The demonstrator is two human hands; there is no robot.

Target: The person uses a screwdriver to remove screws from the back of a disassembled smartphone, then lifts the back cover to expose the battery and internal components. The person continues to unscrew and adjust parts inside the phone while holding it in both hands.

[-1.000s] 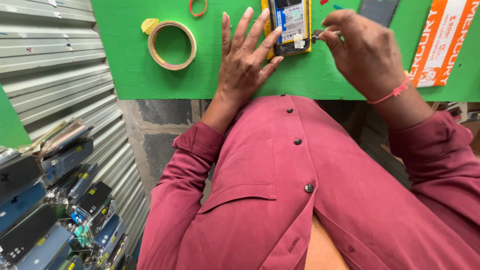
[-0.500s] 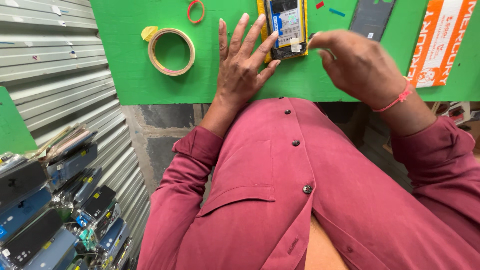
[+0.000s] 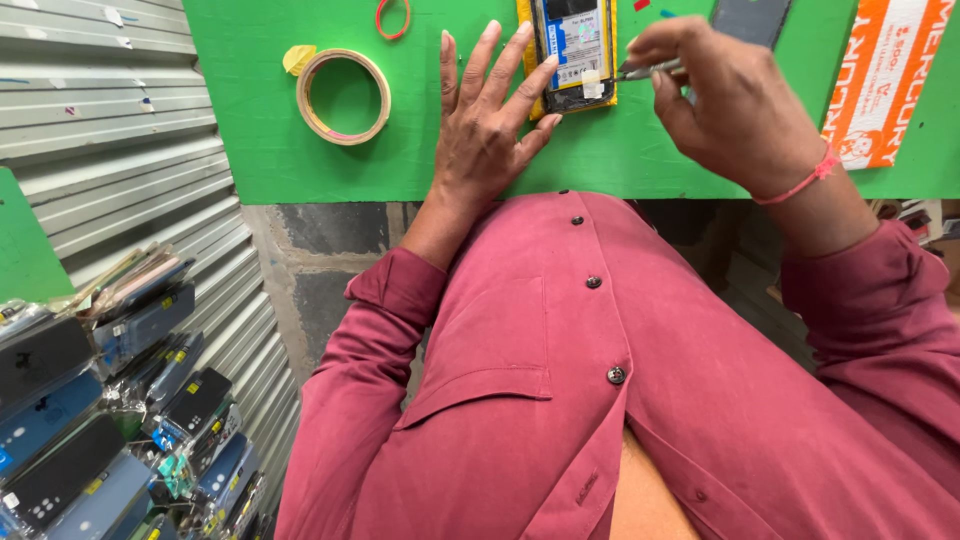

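Note:
An opened phone with a yellow frame and its battery exposed lies on the green table. My left hand rests flat beside it, fingers spread, fingertips touching its left and lower edge. My right hand hovers to the phone's right, pinching a thin metal tool whose tip points at the phone's right edge. A pink thread band circles my right wrist.
A roll of tape and a red rubber band lie left of my left hand. A dark phone panel and an orange-white package are at the right. Stacked phone cases sit by a metal shutter lower left.
The view has shifted slightly. My right hand has turned and now shows the metal tool pointing at the phone's right edge. My left hand stays flat by the phone.

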